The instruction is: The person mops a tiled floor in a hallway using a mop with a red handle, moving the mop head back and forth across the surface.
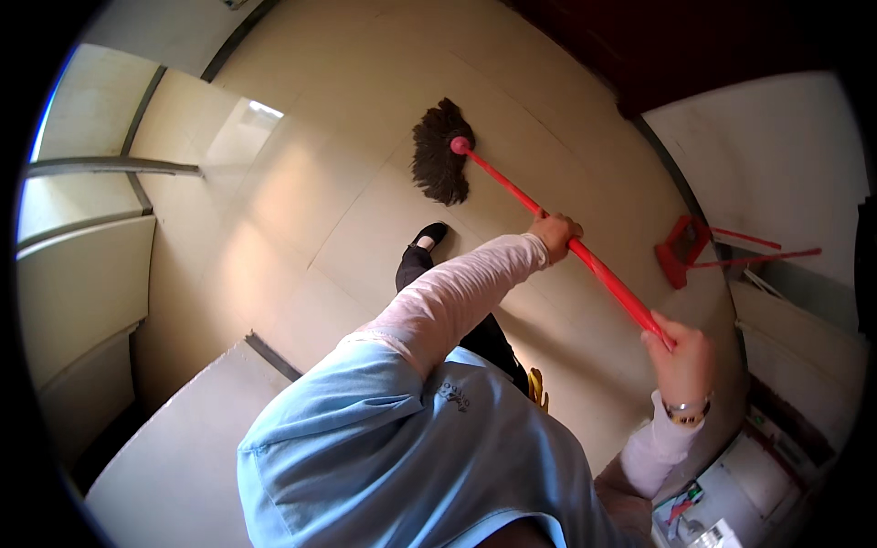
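Observation:
A red mop handle [613,284] slants across the view from lower right to upper centre. My left hand [555,235] is wrapped around the handle partway along it. At the upper end of the handle, my right hand [678,359] grips it, with a bracelet or watch on the wrist. The dark, stringy mop head [442,154] lies spread on the tiled floor [356,130], joined to the handle by a pink round socket [460,145]. One black shoe [431,235] shows below the mop head.
A red dustpan-like frame [678,250] with thin red poles leans by the right wall [760,144]. Dark red furniture or a door [685,41] stands at upper right. A white panel [199,425] edges in at lower left. Small items [685,503] rest on a surface at lower right.

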`<state>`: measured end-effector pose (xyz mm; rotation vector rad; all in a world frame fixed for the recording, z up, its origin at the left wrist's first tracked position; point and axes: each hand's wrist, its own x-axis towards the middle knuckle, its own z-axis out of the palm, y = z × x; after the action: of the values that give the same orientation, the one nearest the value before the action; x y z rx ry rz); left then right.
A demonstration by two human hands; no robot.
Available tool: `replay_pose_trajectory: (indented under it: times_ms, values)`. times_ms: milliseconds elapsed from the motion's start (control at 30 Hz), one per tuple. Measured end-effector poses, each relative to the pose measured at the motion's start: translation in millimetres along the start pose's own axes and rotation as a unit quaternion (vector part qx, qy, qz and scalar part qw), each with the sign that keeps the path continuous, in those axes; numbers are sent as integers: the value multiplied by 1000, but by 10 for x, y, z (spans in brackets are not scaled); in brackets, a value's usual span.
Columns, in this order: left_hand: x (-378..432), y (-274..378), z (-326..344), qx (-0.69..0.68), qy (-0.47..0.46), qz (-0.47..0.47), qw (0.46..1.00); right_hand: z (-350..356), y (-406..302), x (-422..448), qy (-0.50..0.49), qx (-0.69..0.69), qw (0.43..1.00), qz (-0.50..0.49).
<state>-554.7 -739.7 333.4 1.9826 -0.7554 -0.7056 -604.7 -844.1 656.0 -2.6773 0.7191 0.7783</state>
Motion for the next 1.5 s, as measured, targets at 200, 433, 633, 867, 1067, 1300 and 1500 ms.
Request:
replay_pose_trajectory:
  times_ms: [200, 433, 633, 867, 1067, 1300, 1500]
  values:
    - [-295, -272, -142, 44, 0, -98, 994, 307, 163, 243, -14, 45, 997, -61]
    - [-872, -1396, -544, 91, 26, -145, 985, 1198, -392, 395, -33, 112, 987, -114]
    - [-1220, -2015, -1027, 228, 97, -149, 957, 1915, -824, 462, -75, 161, 968, -175]
    - [-848, -1876, -921, 173, 35, -201, 963, 1572, -742, 502, -37, 84, 989, -120]
    - [-366, -1383, -501, 168, 113, -90, 975, 1439, -285, 376, 19, 87, 994, -57]
    - [125, -1031, -93, 169, -39, 49, 984, 1552, 61, -100, 76, 185, 980, -20]
    - [874, 43, 1276, 112, -142, 143, 973, 1024, 1280, -365, 40, 215, 963, 157]
